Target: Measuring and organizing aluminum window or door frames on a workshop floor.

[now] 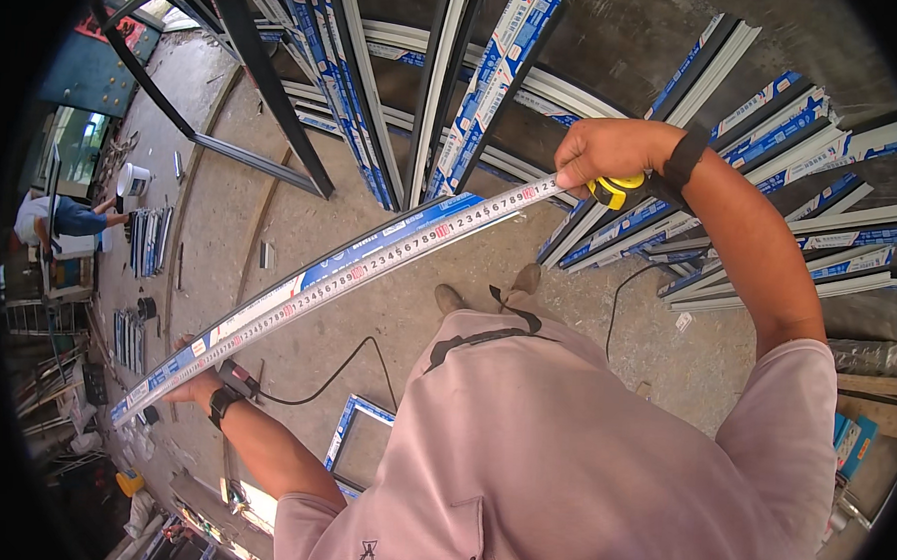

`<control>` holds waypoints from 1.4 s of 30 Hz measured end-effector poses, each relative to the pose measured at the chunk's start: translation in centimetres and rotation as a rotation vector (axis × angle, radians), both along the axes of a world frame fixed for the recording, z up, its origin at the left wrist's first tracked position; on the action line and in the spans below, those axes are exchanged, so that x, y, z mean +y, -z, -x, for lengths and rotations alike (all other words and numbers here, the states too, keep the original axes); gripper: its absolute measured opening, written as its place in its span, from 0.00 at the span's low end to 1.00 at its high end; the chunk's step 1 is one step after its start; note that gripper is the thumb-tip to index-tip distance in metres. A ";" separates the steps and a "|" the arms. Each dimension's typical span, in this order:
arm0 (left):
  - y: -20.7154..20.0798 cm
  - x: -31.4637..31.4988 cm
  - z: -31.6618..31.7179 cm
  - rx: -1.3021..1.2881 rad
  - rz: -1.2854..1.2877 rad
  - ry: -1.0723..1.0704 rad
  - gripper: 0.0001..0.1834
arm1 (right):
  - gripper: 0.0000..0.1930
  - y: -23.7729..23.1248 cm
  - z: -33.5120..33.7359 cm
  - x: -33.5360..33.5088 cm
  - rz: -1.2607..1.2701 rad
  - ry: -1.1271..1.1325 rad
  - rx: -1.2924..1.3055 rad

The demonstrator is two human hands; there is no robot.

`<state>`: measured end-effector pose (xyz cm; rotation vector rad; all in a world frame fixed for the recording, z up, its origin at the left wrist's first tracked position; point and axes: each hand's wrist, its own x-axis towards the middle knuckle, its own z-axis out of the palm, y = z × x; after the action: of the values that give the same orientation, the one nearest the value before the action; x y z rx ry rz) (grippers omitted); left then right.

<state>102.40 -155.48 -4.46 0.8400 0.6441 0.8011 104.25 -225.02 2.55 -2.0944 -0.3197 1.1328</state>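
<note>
A long frame profile [319,271] with blue and white protective film runs slantwise in front of me, from low on the left up to the centre. Around its left part my left hand [196,384] is closed, the fingers partly hidden behind it. Along the profile lies the drawn-out steel blade of a yellow tape measure [618,191]. My right hand [609,155] is closed, pinching the blade beside the case, past the profile's right end. Black bands circle both wrists.
Many film-wrapped profiles [492,92] lean ahead, and more stacked profiles [775,144] lie to the right. A black cable [329,390] and a small frame [347,431] are on the floor. Far left, another person [66,218] bends near a white bucket [133,179].
</note>
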 end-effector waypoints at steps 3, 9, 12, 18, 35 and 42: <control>0.0 -0.2 0.0 0.000 0.031 0.011 0.54 | 0.14 0.0 0.0 0.0 0.018 -0.003 -0.011; 0.6 0.3 0.0 -0.014 0.065 0.027 0.56 | 0.14 -0.2 0.1 0.1 0.030 0.011 -0.034; 1.4 2.0 0.1 -0.046 0.060 0.032 0.57 | 0.14 -0.4 0.1 0.3 0.039 0.005 -0.049; 1.4 1.5 -0.3 -0.039 0.112 -0.002 0.57 | 0.14 0.0 0.0 0.2 0.032 0.022 -0.073; 0.1 0.3 -0.2 -0.009 0.121 -0.011 0.56 | 0.14 0.7 -0.2 0.2 0.036 0.009 -0.107; 0.9 3.4 -0.2 -0.021 0.116 -0.011 0.58 | 0.15 1.0 0.0 0.7 0.053 -0.011 -0.173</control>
<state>102.61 -152.13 -5.34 0.7221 0.6708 0.7735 104.24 -224.36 1.57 -2.2456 -0.3863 0.9777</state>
